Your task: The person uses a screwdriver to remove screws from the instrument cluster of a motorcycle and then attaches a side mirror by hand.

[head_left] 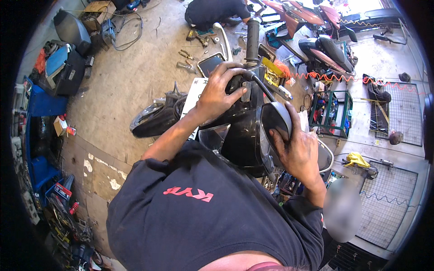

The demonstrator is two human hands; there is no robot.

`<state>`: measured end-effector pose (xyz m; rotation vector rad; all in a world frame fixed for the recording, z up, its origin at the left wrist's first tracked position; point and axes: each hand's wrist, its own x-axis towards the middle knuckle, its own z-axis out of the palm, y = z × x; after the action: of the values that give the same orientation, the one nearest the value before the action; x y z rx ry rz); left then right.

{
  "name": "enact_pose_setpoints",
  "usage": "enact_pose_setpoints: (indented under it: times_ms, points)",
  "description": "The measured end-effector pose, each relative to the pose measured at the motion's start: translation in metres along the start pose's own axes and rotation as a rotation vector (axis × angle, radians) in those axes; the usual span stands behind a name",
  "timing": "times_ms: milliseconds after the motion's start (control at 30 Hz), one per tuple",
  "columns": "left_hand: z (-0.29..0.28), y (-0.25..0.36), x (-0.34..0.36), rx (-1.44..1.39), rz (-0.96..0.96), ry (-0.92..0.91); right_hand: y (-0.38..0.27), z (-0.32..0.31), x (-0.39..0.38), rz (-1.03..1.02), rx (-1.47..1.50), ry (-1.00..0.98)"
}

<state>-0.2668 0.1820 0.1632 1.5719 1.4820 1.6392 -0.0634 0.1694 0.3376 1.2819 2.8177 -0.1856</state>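
My right hand (298,151) is closed around the edge of a black rear-view mirror (278,118), thumb on one side and fingers on the other. A black curved stem (263,86) runs from the mirror to the handlebar of a motorbike. My left hand (222,92) curls over the black control housing at the stem's base, its thumb on a small metal piece (246,91). What lies under its palm is hidden. Beyond stand a ribbed handlebar grip (252,40) and a silver lever (223,41). Below my hands is the black front cowl (239,140).
Pliers (185,54) and other tools lie on the concrete floor. A person in dark clothes (214,13) crouches at the far side. Another motorbike (327,52) stands far right, near an orange coiled hose (325,77) and a green-framed rack (332,133). A blue cabinet (47,99) stands left.
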Motion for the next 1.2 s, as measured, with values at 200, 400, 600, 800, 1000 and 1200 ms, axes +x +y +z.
enact_pose_setpoints:
  times_ms: [200, 400, 600, 800, 1000, 1200]
  points:
    - [0.018, 0.005, -0.026, 0.027, 0.213, 0.212, -0.013, -0.001, 0.006, 0.052, 0.292, -0.140]
    - [0.030, 0.017, -0.036, -0.149, 0.682, 0.014, -0.017, 0.008, 0.006, 0.043, 0.464, -0.194]
    - [0.028, 0.007, -0.031, -0.237, 0.781, -0.060, -0.013, -0.004, 0.011, 0.163, 0.450, -0.367]
    - [0.032, 0.000, -0.036, -0.419, 0.628, -0.078, -0.052, -0.048, 0.033, -0.922, -0.389, -0.031]
    - [0.036, -0.016, -0.044, -0.736, 0.475, -0.214, -0.068, -0.012, 0.080, -1.201, -0.044, -0.579]
    - [0.034, -0.014, -0.046, -0.855, 0.208, -0.066, -0.083, 0.004, 0.110, -1.213, 0.047, -0.926]
